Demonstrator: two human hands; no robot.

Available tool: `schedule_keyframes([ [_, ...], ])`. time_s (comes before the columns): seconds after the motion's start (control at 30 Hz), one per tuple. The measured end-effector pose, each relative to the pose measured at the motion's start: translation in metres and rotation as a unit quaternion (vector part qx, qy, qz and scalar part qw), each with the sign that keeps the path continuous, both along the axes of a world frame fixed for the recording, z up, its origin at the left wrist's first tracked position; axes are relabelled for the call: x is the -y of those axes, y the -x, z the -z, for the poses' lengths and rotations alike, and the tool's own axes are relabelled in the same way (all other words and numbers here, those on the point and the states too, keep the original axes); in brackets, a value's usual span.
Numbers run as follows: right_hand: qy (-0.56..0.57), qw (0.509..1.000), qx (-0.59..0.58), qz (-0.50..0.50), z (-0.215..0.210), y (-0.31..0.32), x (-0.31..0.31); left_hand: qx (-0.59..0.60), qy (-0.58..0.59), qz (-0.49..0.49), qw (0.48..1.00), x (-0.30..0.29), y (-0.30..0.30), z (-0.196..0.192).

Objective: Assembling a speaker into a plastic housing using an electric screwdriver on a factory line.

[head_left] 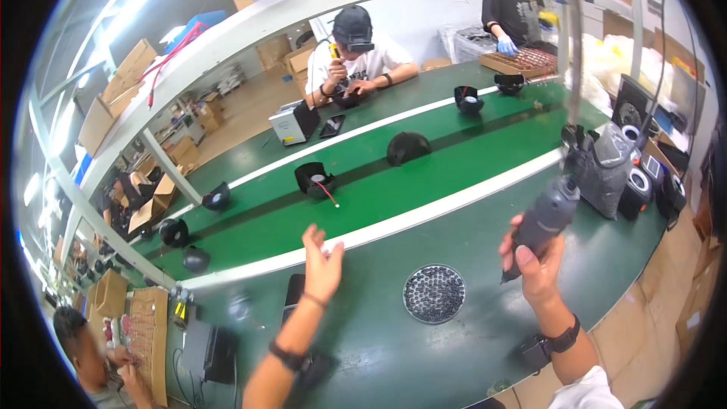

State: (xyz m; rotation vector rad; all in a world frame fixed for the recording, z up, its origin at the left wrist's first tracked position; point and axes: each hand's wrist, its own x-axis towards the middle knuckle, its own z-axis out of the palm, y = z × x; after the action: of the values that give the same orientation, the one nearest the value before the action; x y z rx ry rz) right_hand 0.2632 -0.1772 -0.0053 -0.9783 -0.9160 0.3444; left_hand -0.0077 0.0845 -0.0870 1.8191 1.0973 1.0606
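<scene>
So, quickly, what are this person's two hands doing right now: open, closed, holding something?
Left hand: open, thumb and fingers apart; cannot tell whether it holds anything tiny.
Right hand: closed around a dark grey, cylindrical handheld power tool.

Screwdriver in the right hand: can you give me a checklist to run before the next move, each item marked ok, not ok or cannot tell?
1. Screwdriver gripped by the right hand: ok, fingers and thumb close around it.
2. Screwdriver tip clear of the round dish: ok, it points down to the dish's right.
3. Small dark pieces contained: ok, they lie inside the dish.
4. Left hand empty: cannot tell, something whitish shows between thumb and fingers.
5. Red wire tucked into the nearest black shell: not ok, it trails onto the green belt.
</scene>
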Motion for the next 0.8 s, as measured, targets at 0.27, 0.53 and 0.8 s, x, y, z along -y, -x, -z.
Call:
schedule_keyframes([
  [0.27, -0.072, 0.995, -0.063, -0.019, 0.004, -0.041, -0.023, -0.138, -0.043, 0.147, 0.979, 0.133, 0.024, -0.010],
  [0.53, 0.155, 0.986, -0.008, -0.057, 0.084, -0.194, -0.165, -0.200, -0.132, 0.138, 0.961, 0.139, 0.024, -0.006],
  [0.8, 0.352, 0.831, 0.372, 0.216, 0.088, -0.288, -0.345, -0.257, -0.103, 0.130, 0.952, 0.144, 0.022, -0.024],
])
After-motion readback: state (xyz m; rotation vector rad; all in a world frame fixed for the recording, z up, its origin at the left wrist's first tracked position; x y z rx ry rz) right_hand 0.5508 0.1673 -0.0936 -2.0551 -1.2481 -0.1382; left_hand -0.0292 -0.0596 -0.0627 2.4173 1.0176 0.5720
